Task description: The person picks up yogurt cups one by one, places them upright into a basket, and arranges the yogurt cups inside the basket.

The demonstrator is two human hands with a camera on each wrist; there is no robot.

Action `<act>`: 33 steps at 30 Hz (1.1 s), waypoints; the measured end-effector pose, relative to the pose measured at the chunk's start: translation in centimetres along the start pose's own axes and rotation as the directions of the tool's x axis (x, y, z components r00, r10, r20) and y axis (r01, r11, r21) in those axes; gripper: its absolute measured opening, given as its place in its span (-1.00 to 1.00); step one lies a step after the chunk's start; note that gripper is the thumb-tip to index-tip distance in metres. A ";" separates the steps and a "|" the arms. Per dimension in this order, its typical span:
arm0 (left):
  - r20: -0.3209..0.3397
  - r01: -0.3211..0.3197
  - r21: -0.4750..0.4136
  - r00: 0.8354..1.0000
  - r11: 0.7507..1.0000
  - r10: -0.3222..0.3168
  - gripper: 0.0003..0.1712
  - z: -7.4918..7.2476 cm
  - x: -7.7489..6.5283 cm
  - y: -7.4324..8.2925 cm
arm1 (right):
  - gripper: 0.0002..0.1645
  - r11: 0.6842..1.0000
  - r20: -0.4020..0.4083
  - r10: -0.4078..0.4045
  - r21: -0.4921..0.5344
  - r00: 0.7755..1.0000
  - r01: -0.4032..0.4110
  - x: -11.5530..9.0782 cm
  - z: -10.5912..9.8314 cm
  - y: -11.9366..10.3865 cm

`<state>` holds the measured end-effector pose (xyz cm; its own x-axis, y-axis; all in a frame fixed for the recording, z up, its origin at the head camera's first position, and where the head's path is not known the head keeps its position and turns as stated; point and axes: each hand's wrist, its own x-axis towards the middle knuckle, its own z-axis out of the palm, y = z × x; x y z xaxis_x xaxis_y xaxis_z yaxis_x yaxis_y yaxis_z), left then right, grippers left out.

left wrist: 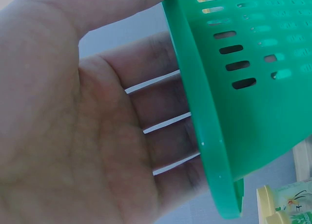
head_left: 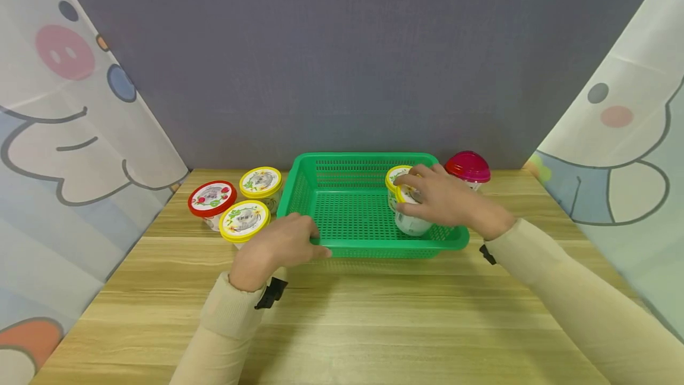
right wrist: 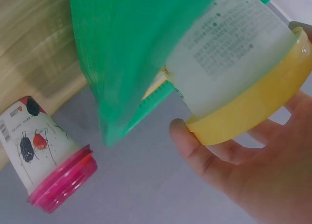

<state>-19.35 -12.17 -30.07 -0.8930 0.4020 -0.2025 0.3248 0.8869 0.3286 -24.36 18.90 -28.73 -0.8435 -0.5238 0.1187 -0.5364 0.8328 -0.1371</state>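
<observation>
My right hand (head_left: 446, 198) grips a translucent white tub (head_left: 412, 224) by its yellow lid, from above, inside the right end of a green plastic basket (head_left: 369, 244). In the right wrist view, thumb and fingers spread round that yellow lid, and small print shows on the side of the tub. Just behind it in the basket stands another yellow-lidded tub (head_left: 396, 173), partly covered by the hand. My left hand (head_left: 280, 248) holds the basket's front left corner. Its fingers pass behind the rim in the left wrist view, with the thumb on the other side.
Left of the basket stand a red-lidded tub (head_left: 212, 196) and two yellow-lidded ones, one behind (head_left: 260, 182) and one nearer (head_left: 244, 220). Beyond the basket's right end is a cup with a domed pink lid (head_left: 468, 166). A grey wall (head_left: 352, 64) rises behind the wooden table (head_left: 374, 325).
</observation>
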 end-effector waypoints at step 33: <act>-0.007 -0.016 -0.011 1.000 1.000 0.016 -0.51 0.0 0.0 -0.1 | -0.38 0.995 0.034 -0.086 0.050 0.996 0.084 0.0 3.0 0.4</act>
<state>-19.39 -12.22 -30.10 -0.8898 0.4146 -0.1906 0.3358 0.8777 0.3419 -24.60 18.68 -31.73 -0.7946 -0.5994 0.0969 -0.6064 0.7755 -0.1758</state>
